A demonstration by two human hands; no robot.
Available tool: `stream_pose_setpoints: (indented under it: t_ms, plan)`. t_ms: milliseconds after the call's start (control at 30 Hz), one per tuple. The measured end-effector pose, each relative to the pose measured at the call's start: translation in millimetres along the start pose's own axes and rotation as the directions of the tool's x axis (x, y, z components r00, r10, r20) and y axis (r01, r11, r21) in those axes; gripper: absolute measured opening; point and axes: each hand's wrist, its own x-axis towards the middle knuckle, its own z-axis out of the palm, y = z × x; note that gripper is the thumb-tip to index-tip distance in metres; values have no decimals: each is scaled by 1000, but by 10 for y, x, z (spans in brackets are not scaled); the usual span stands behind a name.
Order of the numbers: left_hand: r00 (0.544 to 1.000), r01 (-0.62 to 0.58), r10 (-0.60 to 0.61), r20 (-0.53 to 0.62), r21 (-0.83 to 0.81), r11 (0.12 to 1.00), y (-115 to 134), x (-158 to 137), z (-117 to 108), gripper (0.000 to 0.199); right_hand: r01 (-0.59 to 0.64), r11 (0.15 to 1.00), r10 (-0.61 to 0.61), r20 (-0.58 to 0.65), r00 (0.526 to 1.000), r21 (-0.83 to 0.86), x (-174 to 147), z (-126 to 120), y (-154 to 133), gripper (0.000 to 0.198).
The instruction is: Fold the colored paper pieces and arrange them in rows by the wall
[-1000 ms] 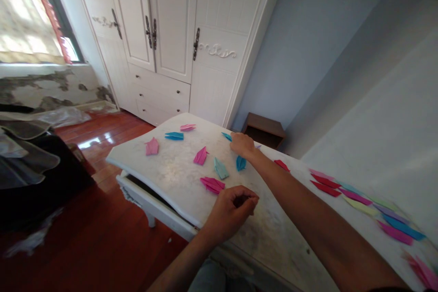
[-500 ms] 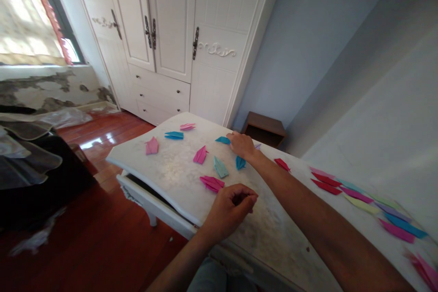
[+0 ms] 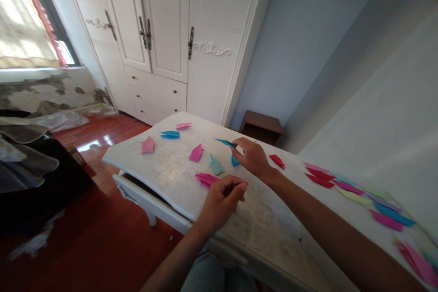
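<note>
My right hand (image 3: 251, 157) is closed, pinching a blue folded paper (image 3: 226, 142) by one end, its pointed end facing left above the table. Partly hidden under that hand lies another blue folded paper (image 3: 234, 161). My left hand (image 3: 224, 200) hovers at the near side of the table, fingers curled to the thumb, with nothing visible in it. It partly covers a magenta folded paper (image 3: 205, 179). Close by lie a pale teal folded paper (image 3: 216, 164) and a pink one (image 3: 196, 153).
On the white table (image 3: 164, 169) more folded papers sit at the far left, with a red one (image 3: 277, 161) to the right. Several flat folded strips (image 3: 349, 188) line the right edge. A drawer (image 3: 153, 200) is pulled out slightly. Behind stands a white wardrobe (image 3: 167, 23).
My right hand has lifted the blue folded paper off the table and drawn it back slightly. My left hand keeps its curled shape. The view has shifted a little.
</note>
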Motion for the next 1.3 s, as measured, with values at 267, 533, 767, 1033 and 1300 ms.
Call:
stream_pose_setpoints:
  t_ms: [267,533,767,1033,1300]
  plan:
    - [960,-70,53,-275,-52,996,30,26,7,39,231,956,-263,-180,948,-182,-659,-346,-95,4]
    - [975,-8,24,-219,70,997,21,40,28,32,-75,967,87,-36,996,244,-905,-406,-137,15]
    - [969,-37,48,-244,52,998,-15,42,5,29,-513,256,403,393,827,819,-969,-541,-218,41]
    - [973,-43,62,-223,89,995,-16,34,-1,29,-538,119,429,445,786,834,-960,-615,-301,31]
    - [982,-2,41,-182,211,977,20,13,-7,32,-539,132,582,375,722,832,-1149,-773,22,34]
